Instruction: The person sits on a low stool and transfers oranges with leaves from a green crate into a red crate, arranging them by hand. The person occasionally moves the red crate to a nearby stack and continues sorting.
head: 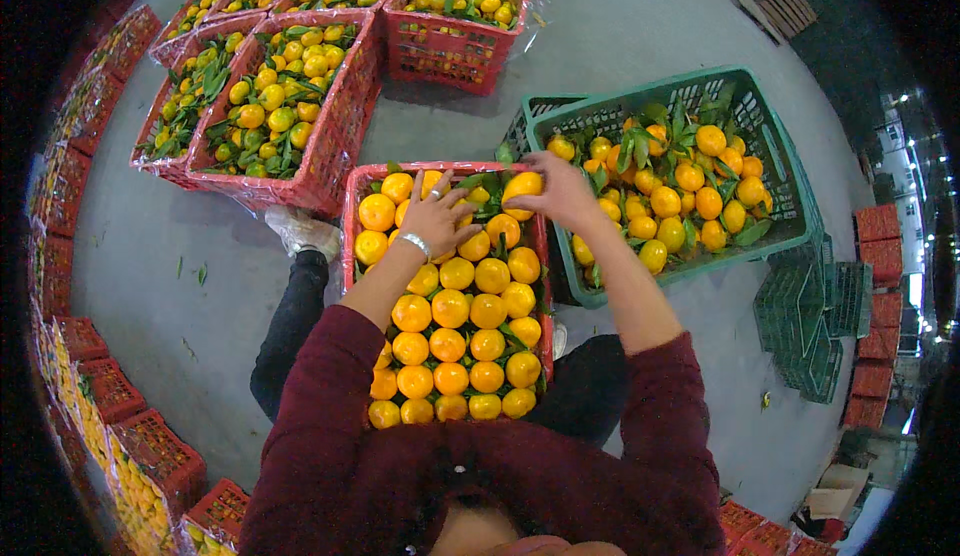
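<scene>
Before me stands a red plastic crate (349, 256) lined with clear film, full of mandarins (451, 308) set in rows with green leaves between them. My left hand (439, 220), with a ring and a silver bracelet, lies spread over the fruit in the crate's far half and seems to grip none of it. At the far right corner, my right hand (559, 188) holds one mandarin (523, 190) between thumb and fingers, just over the row. Beside the crate on the right, a green plastic crate (780, 151) holds loose mandarins (666, 201) with leafy stems.
Red crates of smaller, greener mandarins (281, 106) stand at the far left, another red crate (442, 53) beside them. More red crates (157, 458) curve along the left edge. Stacked green crates (799, 316) stand at the right. A wooden pallet (786, 7) lies far back.
</scene>
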Demonstrator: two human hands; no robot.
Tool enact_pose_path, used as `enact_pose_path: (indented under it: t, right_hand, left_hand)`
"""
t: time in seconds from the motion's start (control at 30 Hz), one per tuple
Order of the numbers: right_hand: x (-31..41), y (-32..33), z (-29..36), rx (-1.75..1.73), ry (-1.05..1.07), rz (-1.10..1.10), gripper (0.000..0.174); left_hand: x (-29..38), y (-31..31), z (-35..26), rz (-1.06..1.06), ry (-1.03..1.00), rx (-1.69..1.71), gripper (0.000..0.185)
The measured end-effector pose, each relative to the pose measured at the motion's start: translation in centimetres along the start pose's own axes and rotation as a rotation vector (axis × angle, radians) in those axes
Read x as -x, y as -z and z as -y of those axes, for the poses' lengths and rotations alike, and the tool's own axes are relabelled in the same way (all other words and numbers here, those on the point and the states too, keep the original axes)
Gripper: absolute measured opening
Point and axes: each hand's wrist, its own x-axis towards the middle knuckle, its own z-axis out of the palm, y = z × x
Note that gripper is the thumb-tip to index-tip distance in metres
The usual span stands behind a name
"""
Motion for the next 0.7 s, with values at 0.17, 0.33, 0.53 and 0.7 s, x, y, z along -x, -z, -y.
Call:
enact_pose_path:
  t: [0.17,0.33,0.53,0.7]
  right_hand:
    - [-6.3,-6.3,-1.4,0.368,0.177,0.398,0.071]
    - [-7.9,-9.0,-2.6,0.419,0.196,0.572,0.078]
    - [-2.4,-9.5,-3.5,0.157,0.201,0.133,0.082]
    - [6.4,3.3,-1.2,0.433,-0.031,-0.279,0.051]
  left_hand:
    - [0.6,0.0,0.7,-0.075,0.112,0.118,0.06]
    - [0.6,-0.3,0.6,-0.169,0.108,0.211,0.067]
    - [0.5,-1.7,1.3,-0.126,0.004,0.095,0.058]
    - [0.6,-2.2,1.4,-0.113,0.004,0.082,0.057]
